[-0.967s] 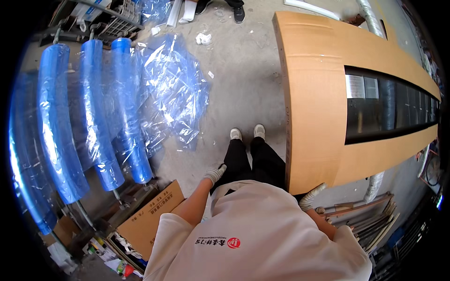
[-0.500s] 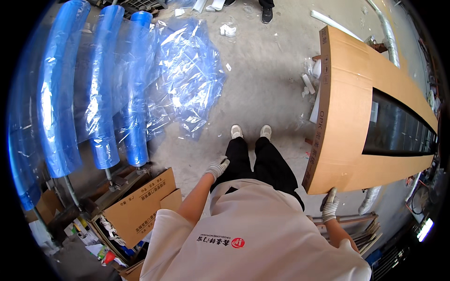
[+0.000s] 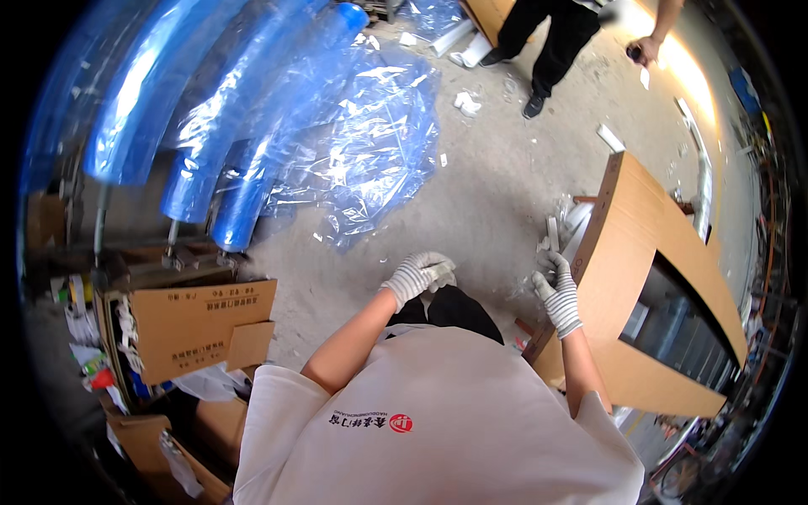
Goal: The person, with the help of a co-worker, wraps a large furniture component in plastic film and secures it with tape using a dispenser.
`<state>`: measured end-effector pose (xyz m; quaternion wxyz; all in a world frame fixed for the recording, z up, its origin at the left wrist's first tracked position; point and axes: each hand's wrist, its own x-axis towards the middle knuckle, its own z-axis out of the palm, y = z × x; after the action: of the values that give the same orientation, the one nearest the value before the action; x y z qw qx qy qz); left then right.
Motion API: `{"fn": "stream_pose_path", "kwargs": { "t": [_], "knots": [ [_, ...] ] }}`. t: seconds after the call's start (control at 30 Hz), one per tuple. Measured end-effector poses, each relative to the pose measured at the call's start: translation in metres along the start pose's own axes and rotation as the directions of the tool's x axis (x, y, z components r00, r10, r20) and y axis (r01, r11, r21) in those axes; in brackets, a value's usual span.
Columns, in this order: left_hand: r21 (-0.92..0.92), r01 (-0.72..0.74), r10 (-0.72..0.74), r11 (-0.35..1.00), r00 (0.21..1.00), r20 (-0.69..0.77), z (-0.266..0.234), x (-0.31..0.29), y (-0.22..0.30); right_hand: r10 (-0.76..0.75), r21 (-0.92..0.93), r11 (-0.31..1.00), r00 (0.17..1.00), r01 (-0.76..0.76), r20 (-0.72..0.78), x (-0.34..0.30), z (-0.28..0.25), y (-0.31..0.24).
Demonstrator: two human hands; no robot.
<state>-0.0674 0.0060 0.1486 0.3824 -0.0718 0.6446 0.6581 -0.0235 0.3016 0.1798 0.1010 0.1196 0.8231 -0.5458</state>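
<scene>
My left hand (image 3: pixel 418 273), in a striped white work glove, hangs loosely curled in front of my body and holds nothing that I can see. My right hand (image 3: pixel 556 290), gloved the same way, is raised with fingers apart next to the near edge of a large wooden door panel (image 3: pixel 644 244) with a dark glazed opening (image 3: pixel 686 324). The panel stands on its long edge on the concrete floor at my right. White packing strips (image 3: pixel 562 231) lie by its near end.
Several long rolls wrapped in blue plastic (image 3: pixel 210 118) lean on a rack at the left, with loose blue film (image 3: pixel 374 151) spread on the floor. Open cardboard boxes (image 3: pixel 198 324) sit at lower left. Another person (image 3: pixel 547 34) stands at the top.
My view has swung, so the door panel now sits further right. My right hand has come off the panel's lower edge and lifted up beside its near end. My left hand stays in front.
</scene>
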Motion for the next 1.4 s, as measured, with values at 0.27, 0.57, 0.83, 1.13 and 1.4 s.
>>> {"fn": "stream_pose_path", "kwargs": {
  "t": [0.27,0.57,0.83,1.13,1.4],
  "knots": [
    [0.597,0.747,-0.480,0.291,0.654,-0.585,-0.066,-0.207,-0.183,-0.056,-0.040,0.994,0.787,0.102,0.614,-0.002,0.178,0.002],
    [0.344,0.331,0.013,0.879,0.704,-0.710,-0.038,-0.242,-0.207,-0.006,0.015,1.000,0.558,-0.011,0.830,-0.009,0.246,0.001],
    [0.451,0.522,-0.275,0.724,0.818,-0.505,-0.087,-0.339,-0.310,0.511,-0.844,0.460,0.694,0.277,0.507,-0.100,0.156,0.122],
    [0.085,0.377,-0.115,0.922,0.478,-0.871,-0.151,-0.520,-0.410,0.013,-0.491,0.541,0.577,0.683,0.816,-0.122,0.442,0.020],
    [-0.099,0.421,-0.241,0.902,0.301,-0.923,-0.232,-0.596,-0.415,0.045,-0.238,0.836,0.370,0.494,0.928,-0.183,0.640,-0.090]
  ]
}}
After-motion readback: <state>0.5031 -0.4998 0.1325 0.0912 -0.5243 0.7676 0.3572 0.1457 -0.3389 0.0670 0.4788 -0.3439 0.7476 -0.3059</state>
